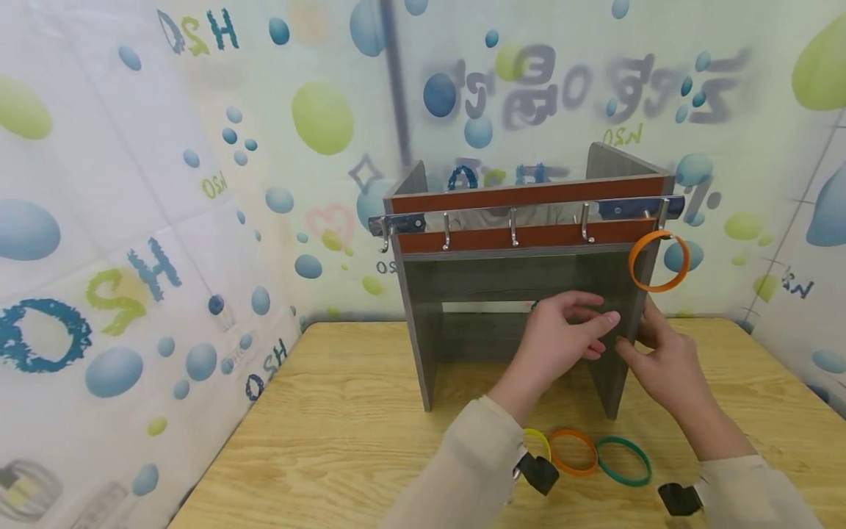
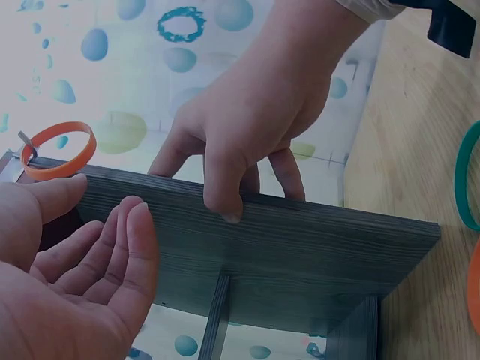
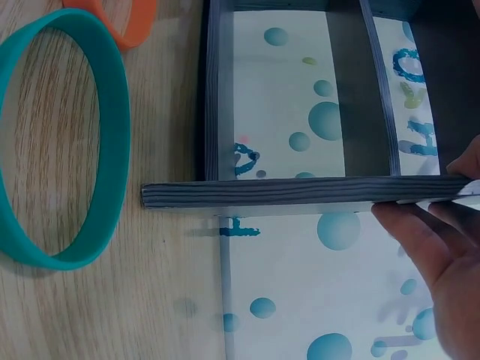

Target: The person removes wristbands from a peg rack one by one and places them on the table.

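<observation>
Grey wood-grained panel (image 2: 300, 255), orange ring (image 2: 64, 171)

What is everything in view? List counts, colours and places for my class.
Rack: 1, grey and reddish-brown, on table
Table: 1, yellowish, beneath rack
Hook rail: 1, silver and blue, five hooks, across rack's front
Hanging ring: 1, orange, rightmost hook in head view
Table rings: 3, yellow, orange, green, before rack
Backdrop: sheet count unclear, white, blue and green, around table
Wrist devices: 2, black, at wrists
Sleeves: 2, cream, on forearms
Left hand: 1, bare, near side panel
Right hand: 1, bare, gripping side panel
</observation>
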Available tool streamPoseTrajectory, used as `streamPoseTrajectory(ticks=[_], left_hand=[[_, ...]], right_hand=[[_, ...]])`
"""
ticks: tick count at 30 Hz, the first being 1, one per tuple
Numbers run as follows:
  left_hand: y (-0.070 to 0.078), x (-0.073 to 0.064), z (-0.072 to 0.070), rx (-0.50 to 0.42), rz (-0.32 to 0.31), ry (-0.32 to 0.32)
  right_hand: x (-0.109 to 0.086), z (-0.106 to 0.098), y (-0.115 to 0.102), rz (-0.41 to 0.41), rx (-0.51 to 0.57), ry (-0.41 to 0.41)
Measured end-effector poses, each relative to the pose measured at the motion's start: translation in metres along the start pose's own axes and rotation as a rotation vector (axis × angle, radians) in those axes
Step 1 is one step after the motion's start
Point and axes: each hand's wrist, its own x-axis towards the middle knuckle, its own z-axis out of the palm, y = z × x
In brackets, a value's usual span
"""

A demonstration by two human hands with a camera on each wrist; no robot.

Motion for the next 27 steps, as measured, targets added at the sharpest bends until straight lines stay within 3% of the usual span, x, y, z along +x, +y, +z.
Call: streamPoseTrajectory(ticks=[17, 27], left_hand=[[0.016, 0.012, 0.01, -0.157, 0.024, 0.028], [0.026, 0.013, 0.019, -0.177, 0.042, 0.005]], right_hand=[[0.001, -0.002, 0.0, 0.043, -0.016, -0.038], [0.0, -0.002, 0.001, 0.054, -0.039, -0.042]])
